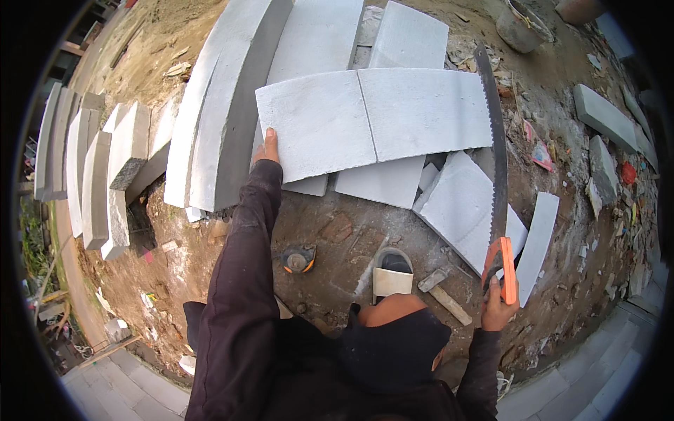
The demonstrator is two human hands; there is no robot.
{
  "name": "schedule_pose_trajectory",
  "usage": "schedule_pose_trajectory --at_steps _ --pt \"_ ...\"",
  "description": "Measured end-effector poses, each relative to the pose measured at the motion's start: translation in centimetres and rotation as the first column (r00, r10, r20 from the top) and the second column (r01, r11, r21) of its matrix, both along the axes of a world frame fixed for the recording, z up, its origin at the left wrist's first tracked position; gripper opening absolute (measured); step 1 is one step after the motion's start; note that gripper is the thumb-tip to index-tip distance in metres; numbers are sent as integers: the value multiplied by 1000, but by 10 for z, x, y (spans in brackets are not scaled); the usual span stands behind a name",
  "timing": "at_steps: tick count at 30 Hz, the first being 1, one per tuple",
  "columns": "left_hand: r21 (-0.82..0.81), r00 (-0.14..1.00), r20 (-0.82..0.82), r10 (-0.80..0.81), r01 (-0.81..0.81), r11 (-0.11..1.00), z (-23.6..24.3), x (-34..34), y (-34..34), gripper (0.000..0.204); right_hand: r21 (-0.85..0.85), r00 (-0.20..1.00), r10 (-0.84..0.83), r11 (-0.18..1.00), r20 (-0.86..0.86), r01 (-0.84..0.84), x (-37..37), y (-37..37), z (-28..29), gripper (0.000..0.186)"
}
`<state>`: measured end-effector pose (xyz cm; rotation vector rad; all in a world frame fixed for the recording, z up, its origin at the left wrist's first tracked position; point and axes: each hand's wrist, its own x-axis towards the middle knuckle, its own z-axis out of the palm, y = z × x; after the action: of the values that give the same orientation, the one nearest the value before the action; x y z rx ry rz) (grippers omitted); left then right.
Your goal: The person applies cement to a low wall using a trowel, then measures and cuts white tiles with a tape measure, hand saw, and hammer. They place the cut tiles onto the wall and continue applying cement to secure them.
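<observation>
Head view: L hand [269, 149] is at the near-L edge of the pale block [316, 126] atop other blocks [386, 184], can't tell if clamped; R hand [497, 312] is wrapped round the handsaw's [499, 161] orange handle [508, 270], blade by block's R end. Prob. pre-cut positioning; next move likely calls for teeth on the thin dark line [367, 116] mid-block, L hand steadying.

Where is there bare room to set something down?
The scored block is bare on top, right of the left hand. Mostly open dirt lies between the orange-and-black tool and the sandal. Crowded: under that block and by the saw, where other blocks overlap.
</observation>
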<state>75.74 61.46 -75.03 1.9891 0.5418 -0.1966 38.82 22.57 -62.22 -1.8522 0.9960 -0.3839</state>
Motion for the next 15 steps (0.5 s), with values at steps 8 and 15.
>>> schedule_pose_trajectory --at_steps 8,15 --pt "370 959 279 42 -148 917 58 -23 -35 76 -628 966 42 752 -256 -200 65 -131 -39 45" --pt "926 890 140 -434 37 375 59 -10 -67 74 -674 975 92 710 -202 -206 283 -181 -81 67"
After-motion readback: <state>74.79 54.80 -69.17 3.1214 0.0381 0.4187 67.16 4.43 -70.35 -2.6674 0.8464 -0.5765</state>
